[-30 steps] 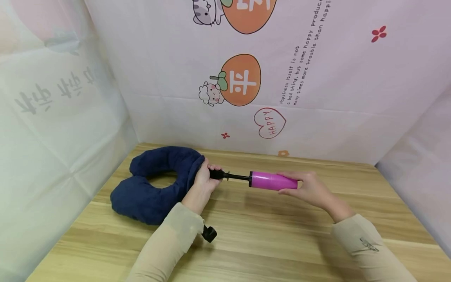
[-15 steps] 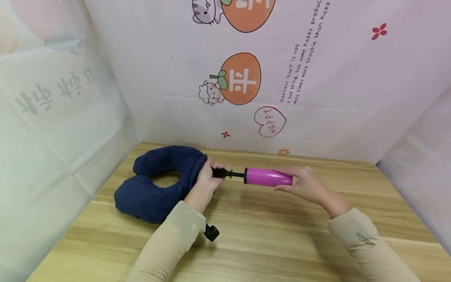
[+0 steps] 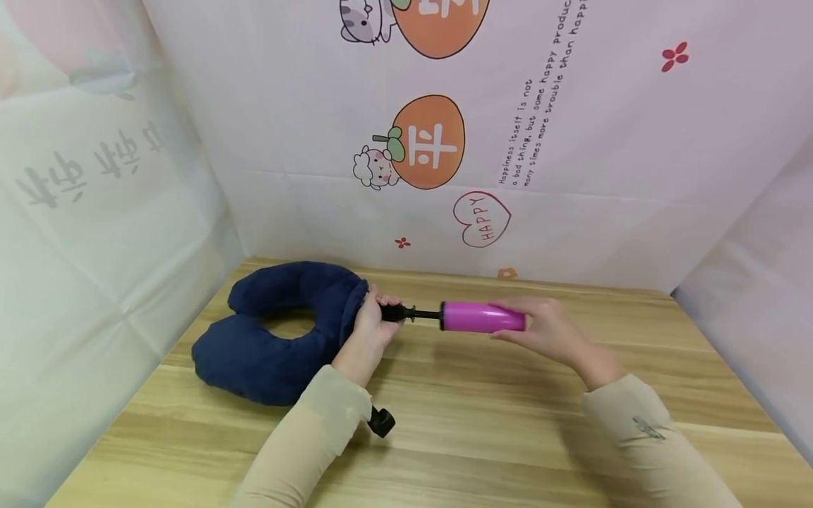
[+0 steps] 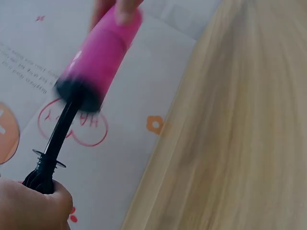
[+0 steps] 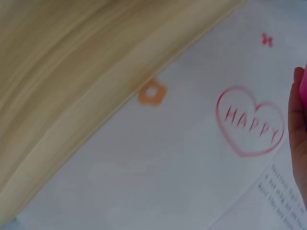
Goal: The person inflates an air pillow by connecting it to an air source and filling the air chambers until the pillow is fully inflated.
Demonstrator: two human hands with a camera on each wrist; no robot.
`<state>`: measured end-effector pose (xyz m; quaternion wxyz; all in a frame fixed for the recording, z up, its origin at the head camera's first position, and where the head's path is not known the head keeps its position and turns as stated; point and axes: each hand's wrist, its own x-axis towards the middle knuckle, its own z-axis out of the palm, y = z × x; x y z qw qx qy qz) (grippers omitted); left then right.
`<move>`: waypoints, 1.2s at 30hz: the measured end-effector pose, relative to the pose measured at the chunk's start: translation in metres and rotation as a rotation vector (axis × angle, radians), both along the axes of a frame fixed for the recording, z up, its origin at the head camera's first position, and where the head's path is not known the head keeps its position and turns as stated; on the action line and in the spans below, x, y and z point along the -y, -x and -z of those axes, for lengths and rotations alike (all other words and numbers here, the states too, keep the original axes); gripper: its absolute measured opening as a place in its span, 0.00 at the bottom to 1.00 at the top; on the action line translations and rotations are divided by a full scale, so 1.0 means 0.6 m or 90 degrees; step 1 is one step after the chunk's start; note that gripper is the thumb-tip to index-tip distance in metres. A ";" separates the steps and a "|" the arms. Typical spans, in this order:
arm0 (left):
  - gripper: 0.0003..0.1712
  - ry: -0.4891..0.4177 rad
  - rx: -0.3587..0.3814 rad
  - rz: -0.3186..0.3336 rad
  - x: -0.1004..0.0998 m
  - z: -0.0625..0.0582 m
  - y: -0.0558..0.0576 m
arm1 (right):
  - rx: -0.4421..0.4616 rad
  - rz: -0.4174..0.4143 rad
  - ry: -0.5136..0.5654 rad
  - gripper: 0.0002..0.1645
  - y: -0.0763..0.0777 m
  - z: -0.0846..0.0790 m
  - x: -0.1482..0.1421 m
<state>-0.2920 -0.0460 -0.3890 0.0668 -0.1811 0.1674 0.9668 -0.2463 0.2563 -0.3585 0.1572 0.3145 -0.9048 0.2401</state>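
A navy U-shaped neck pillow [image 3: 267, 363] lies on the left part of the table. Against its right side my left hand [image 3: 368, 324] grips the black end of a hand pump, fingers curled round it. The pump's pink barrel [image 3: 479, 317] points right, joined to that end by a black rod [image 4: 61, 127] that shows between them. My right hand [image 3: 546, 331] holds the barrel's far end between thumb and fingers. Where the pump meets the pillow is hidden behind my left hand. In the right wrist view only the edge of my right hand [image 5: 298, 139] shows.
A black buckle [image 3: 382, 422] on a strap sticks out beside my left sleeve. The wooden table [image 3: 508, 437] meets a white printed cloth [image 3: 305, 212] at the back, with more cloth at both sides.
The pink barrel and my right hand have moved left toward my left hand, and less of the black rod shows. My left hand keeps its grip at the pillow.
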 end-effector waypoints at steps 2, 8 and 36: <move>0.29 -0.001 0.004 0.002 -0.002 -0.001 0.000 | 0.008 -0.025 0.009 0.33 0.006 0.002 0.014; 0.28 0.001 0.022 -0.019 0.016 -0.007 0.001 | 0.029 0.003 0.035 0.33 0.005 0.005 -0.008; 0.27 0.039 0.000 -0.021 0.001 0.002 0.005 | 0.035 0.027 0.038 0.32 0.015 0.014 -0.010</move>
